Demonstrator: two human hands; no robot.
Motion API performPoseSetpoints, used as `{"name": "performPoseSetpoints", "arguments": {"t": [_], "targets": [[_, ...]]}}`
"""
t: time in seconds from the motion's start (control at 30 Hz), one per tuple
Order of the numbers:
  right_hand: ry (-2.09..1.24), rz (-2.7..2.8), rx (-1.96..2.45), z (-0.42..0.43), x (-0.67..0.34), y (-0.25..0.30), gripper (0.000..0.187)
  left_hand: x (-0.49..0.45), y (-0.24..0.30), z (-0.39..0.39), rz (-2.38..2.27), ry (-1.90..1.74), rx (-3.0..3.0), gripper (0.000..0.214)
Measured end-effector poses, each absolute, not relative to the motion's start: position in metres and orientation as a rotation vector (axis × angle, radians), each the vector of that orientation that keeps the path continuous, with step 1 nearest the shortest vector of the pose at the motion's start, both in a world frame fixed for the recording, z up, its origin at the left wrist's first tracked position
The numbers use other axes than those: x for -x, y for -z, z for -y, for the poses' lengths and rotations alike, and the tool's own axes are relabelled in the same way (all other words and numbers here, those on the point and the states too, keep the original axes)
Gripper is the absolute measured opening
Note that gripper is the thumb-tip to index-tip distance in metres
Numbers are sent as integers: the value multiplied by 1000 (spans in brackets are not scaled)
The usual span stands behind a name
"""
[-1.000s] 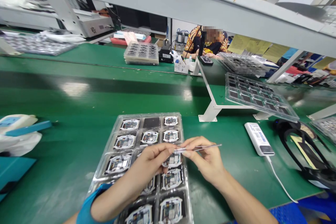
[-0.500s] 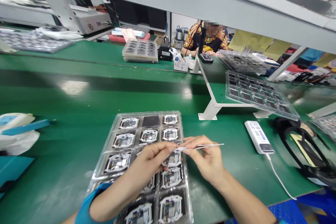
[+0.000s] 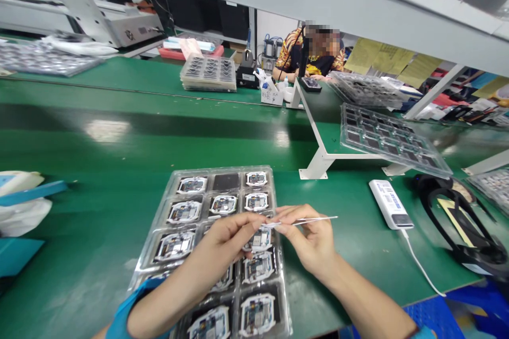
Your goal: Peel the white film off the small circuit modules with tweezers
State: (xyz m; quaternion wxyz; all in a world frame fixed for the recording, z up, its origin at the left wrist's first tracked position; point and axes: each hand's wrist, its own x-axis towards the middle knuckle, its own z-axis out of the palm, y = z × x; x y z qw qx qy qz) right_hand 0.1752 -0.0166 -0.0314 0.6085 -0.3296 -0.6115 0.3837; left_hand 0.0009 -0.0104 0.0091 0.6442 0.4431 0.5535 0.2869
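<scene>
The green table (image 3: 99, 196) spreads beneath all your work, so brace a forearm on it if your fingertips need steadying. On it, the clear plastic tray (image 3: 283, 288) fills your nine-o'clock side, taking your fingertips as the centre of the dial; mind its right rim, which passes beneath them, and put no weight there. Your left hand (image 3: 233, 235) reaches over the tray, thumb and forefinger closed in a pinch, while your right hand (image 3: 312, 238) grips from about four o'clock, mostly beyond that rim. The white handheld device (image 3: 392, 204) sits near three o'clock, well apart, leaving your right wrist room. Of the white-framed circuit boards (image 3: 257, 315), one lies partly hidden by your left fingers at about seven o'clock; a light, level wrist should spare it a knock. Smallest is the slender pale piece (image 3: 270, 225) that both hands pinch, over the tray's right-hand column, its thin ends pointing to three o'clock; its exact kind is too small to tell. It looks easily bent, so match pressure on both sides and move only the fingertips.
</scene>
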Motion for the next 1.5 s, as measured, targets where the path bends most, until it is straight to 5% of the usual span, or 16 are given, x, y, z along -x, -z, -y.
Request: {"name": "performPoseSetpoints", "arguments": {"t": [0.43, 1.5], "targets": [[-935, 1318, 777, 15, -172, 37, 9, 4, -3, 10, -1216, -629, -1038, 45], [-782, 1397, 748, 16, -172, 41, 10, 3, -6, 10, -1150, -700, -1062, 28]]}}
